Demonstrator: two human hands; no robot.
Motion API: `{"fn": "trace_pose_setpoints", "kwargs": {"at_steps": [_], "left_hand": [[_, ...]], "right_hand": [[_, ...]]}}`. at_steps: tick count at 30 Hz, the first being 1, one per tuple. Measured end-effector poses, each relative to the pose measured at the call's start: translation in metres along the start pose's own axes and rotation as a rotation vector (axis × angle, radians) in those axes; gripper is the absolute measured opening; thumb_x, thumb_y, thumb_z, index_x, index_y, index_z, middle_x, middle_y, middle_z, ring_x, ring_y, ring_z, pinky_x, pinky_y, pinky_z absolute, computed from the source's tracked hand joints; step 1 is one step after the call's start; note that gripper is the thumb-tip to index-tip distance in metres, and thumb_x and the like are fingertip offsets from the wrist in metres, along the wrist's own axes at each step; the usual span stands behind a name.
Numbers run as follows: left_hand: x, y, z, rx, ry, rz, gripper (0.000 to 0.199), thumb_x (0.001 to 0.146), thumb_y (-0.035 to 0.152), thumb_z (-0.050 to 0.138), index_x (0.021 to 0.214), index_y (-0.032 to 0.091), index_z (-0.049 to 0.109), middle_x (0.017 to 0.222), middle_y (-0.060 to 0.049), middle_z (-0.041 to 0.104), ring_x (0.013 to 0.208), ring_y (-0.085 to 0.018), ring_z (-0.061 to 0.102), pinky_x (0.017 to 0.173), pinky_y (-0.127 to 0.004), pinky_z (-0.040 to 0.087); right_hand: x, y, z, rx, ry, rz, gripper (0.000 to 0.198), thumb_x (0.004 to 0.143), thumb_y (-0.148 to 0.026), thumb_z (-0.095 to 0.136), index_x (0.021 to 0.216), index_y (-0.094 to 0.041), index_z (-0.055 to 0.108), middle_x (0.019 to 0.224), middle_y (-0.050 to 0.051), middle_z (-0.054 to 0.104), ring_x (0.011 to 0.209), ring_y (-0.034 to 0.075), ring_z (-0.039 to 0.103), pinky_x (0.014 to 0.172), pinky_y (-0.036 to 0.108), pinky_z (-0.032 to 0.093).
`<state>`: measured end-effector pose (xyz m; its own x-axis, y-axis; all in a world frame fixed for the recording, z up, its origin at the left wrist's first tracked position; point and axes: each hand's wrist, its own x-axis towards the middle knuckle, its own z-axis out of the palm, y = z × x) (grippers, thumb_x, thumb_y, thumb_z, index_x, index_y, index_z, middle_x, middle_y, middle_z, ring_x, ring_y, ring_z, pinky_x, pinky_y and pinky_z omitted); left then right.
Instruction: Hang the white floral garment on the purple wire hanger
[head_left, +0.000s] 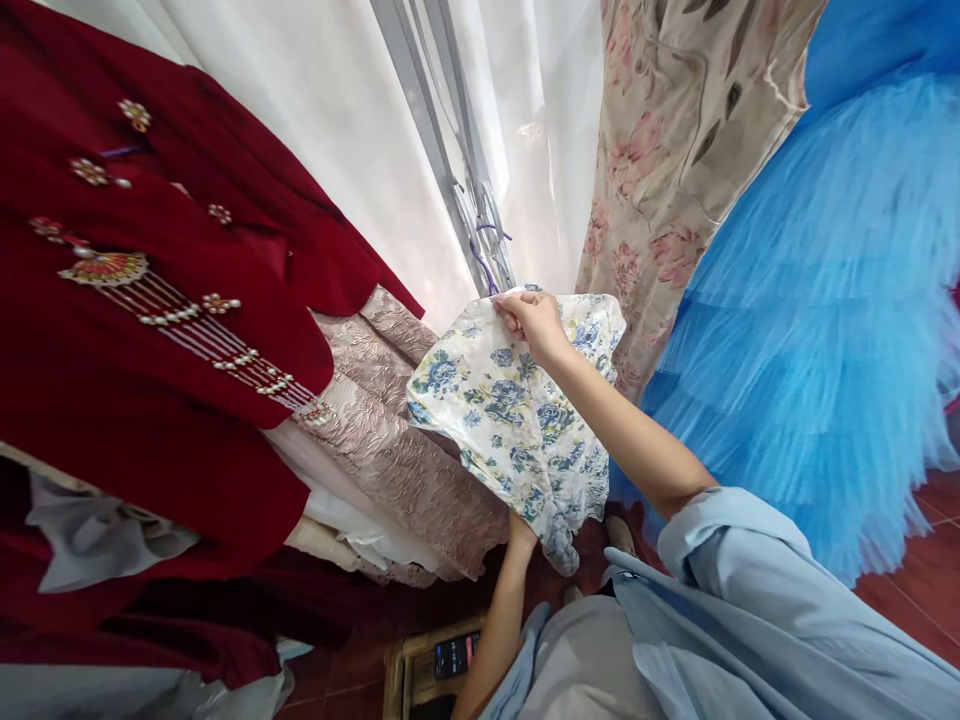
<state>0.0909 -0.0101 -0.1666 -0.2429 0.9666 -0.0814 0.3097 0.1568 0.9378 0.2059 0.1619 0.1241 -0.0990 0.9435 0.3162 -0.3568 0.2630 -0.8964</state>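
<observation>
Because beaded ornaments [105,268] can catch thin cloth, keep the work well apart from the dark red jacket [135,430] at far left. Allow similar clearance at the pink brocade skirt [420,490], which shows beside the left edge of the white floral garment [502,410]. The floral garment is at centre, between the two arms and in front of a grey metal frame [420,80]. The left forearm [499,615] rises to the garment's lower part; the left hand is hidden behind the cloth, so whether its grip is spread or pressed together cannot be told. If it bears the cloth, use it to take the weight from below, not to pull. A purple hook [484,265] stands above the garment's top edge. The right hand [532,322] pinches that edge beside the hook, thumb and fingers pressed together on the fabric. Hold lightly, near the hook, to avoid stretching the edge. Finally, keep the right elbow away from the blue tulle dress [810,330], since its loose layers would probably snag or crush.
</observation>
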Motion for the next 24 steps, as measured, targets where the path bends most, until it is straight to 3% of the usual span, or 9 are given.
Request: {"fn": "trace_pose_setpoints", "kwargs": {"at_steps": [4,6,8,10,12,15,17,20,24], "left_hand": [[0.037,0.064,-0.073,-0.024,0.544,0.118,0.049,0.1,0.042,0.027,0.133,0.016,0.052,0.136,-0.021,0.055,0.138,-0.032,0.045,0.112,-0.054,0.038],[0.054,0.123,-0.105,-0.062,0.852,0.508,0.04,0.101,0.042,0.035,0.124,0.017,0.057,0.127,-0.018,0.058,0.126,-0.029,0.055,0.109,-0.049,0.042],[0.067,0.194,-0.121,0.071,0.695,0.903,0.029,0.1,0.039,0.045,0.112,0.019,0.063,0.115,-0.013,0.062,0.116,-0.026,0.059,0.105,-0.044,0.046],[0.08,0.261,-0.12,0.262,0.371,1.072,0.023,0.098,0.034,0.053,0.11,0.02,0.067,0.115,-0.011,0.065,0.115,-0.025,0.06,0.104,-0.042,0.047],[0.094,0.312,-0.111,0.393,0.051,1.041,0.021,0.095,0.033,0.057,0.102,0.018,0.07,0.104,-0.009,0.069,0.101,-0.022,0.064,0.092,-0.037,0.052],[0.115,0.347,-0.094,0.492,-0.32,0.895,0.022,0.091,0.031,0.06,0.088,0.014,0.073,0.083,-0.006,0.07,0.08,-0.019,0.065,0.074,-0.031,0.053],[0.124,0.348,-0.087,0.476,-0.342,0.891,0.02,0.088,0.028,0.062,0.084,0.013,0.074,0.079,-0.005,0.071,0.078,-0.019,0.065,0.072,-0.029,0.052],[0.128,0.341,-0.08,0.4,-0.152,0.983,0.018,0.087,0.026,0.063,0.086,0.013,0.075,0.086,-0.006,0.073,0.084,-0.018,0.066,0.076,-0.029,0.052],[0.125,0.341,-0.085,0.351,-0.075,1.013,0.017,0.085,0.031,0.069,0.085,0.015,0.076,0.089,-0.006,0.072,0.088,-0.02,0.067,0.078,-0.032,0.053]], "right_hand": [[-0.024,0.002,-0.005,-0.054,0.025,-0.078,0.031,0.081,-0.044,0.072,0.071,-0.018,0.059,0.044,-0.007,0.044,0.039,0.007,0.032,0.039,0.021,0.025],[-0.034,0.001,-0.007,-0.089,0.005,-0.106,0.032,0.083,-0.046,0.071,0.073,-0.019,0.057,0.044,-0.007,0.045,0.039,0.008,0.033,0.04,0.022,0.027],[-0.041,0.002,-0.007,-0.125,0.004,-0.137,0.033,0.085,-0.048,0.069,0.075,-0.019,0.056,0.046,-0.007,0.047,0.04,0.008,0.035,0.042,0.022,0.029],[-0.044,0.004,-0.007,-0.162,0.011,-0.172,0.036,0.087,-0.051,0.067,0.074,-0.02,0.055,0.048,-0.006,0.048,0.042,0.009,0.038,0.044,0.022,0.029],[-0.045,0.006,-0.008,-0.214,0.017,-0.203,0.038,0.087,-0.052,0.066,0.071,-0.02,0.052,0.049,-0.006,0.045,0.045,0.009,0.038,0.046,0.023,0.027],[-0.042,0.01,-0.01,-0.296,0.041,-0.222,0.039,0.087,-0.05,0.064,0.066,-0.02,0.049,0.049,-0.006,0.041,0.047,0.009,0.035,0.048,0.023,0.025],[-0.039,0.016,-0.013,-0.324,0.074,-0.211,0.036,0.086,-0.046,0.064,0.066,-0.02,0.048,0.05,-0.006,0.041,0.048,0.009,0.034,0.049,0.023,0.025],[-0.04,0.039,-0.021,-0.352,0.127,-0.155,0.031,0.084,-0.041,0.061,0.065,-0.021,0.047,0.051,-0.006,0.042,0.048,0.009,0.035,0.05,0.023,0.026],[-0.078,0.104,-0.04,-0.509,0.197,0.038,0.026,0.082,-0.035,0.056,0.061,-0.021,0.047,0.056,-0.004,0.048,0.054,0.011,0.044,0.055,0.023,0.031]]}}
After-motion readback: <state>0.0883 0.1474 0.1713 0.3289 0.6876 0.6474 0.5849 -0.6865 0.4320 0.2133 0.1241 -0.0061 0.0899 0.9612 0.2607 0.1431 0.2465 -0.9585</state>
